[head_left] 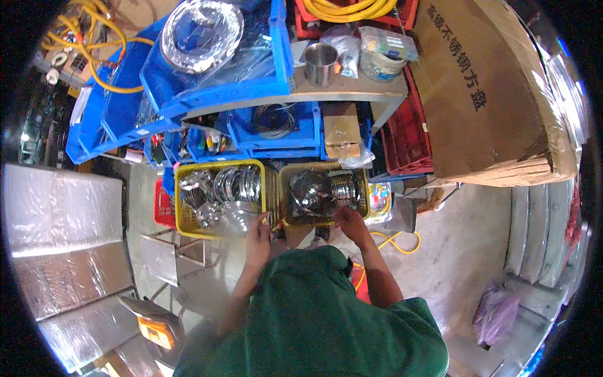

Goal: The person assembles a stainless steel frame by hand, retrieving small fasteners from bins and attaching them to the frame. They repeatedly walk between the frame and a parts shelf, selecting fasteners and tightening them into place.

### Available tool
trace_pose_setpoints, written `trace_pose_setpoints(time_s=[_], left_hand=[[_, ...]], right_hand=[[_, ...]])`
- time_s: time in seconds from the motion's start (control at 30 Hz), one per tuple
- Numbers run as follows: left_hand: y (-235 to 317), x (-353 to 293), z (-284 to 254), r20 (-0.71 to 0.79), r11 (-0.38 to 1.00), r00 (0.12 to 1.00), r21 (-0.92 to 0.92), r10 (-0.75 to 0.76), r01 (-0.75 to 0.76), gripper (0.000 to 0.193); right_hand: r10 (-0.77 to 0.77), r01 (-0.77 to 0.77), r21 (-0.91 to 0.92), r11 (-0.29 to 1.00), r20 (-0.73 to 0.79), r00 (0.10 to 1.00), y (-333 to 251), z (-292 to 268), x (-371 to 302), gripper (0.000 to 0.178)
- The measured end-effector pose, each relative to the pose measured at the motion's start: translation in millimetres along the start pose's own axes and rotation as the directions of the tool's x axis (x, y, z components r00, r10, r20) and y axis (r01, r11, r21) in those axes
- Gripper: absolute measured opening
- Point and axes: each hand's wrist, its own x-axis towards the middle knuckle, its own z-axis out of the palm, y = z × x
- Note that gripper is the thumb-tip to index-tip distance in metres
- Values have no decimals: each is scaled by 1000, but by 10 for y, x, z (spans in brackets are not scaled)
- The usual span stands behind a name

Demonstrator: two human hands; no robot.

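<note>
A yellow plastic basket (220, 166) in front of me holds several shiny round metal parts (237, 183), some lined up on edge. My left hand (258, 232) is closed at its near right corner, fingers curled against the rim. Beside it, on the right, stands a duller yellow-brown basket (284, 195). In that one lie a large round shiny metal piece (311, 190) and a row of metal rings (345, 188). At its near edge is my right hand (350, 226), fingers bent inward; whatever they grip is hidden.
Blue bins (220, 94) fill the shelf ahead, one with a foil-like ring (202, 35). A metal cup (321, 65) stands on the shelf's right part. A large cardboard box (483, 94) is at right. A metal stool (164, 257) and yellow hose (408, 246) are on the floor.
</note>
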Motion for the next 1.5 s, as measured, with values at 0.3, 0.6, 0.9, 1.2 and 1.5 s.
trace_pose_setpoints(time_s=[0.3, 0.6, 0.9, 1.2, 1.5], left_hand=[[-267, -214, 12, -90, 996, 994, -53, 61, -66, 27], [-255, -394, -16, -124, 984, 988, -168, -86, 65, 28], [-1377, -479, 48, -290, 966, 943, -241, -165, 95, 25], [-3304, -1090, 534, -206, 851, 834, -253, -513, 461, 39], [-3903, -1799, 157, -104, 711, 703, -117, -703, 694, 43]], right_hand=[[76, -80, 248, 966, 25, 997, 42, 121, -32, 15], [85, -107, 184, 977, 121, 989, -60, 377, -65, 19], [-106, 142, -77, 987, 352, 930, -478, 570, 870, 22], [-4, 44, -122, 992, 311, 950, 94, 1481, 1056, 15], [86, 10, -158, 987, 585, 807, 869, 2639, -286, 20]])
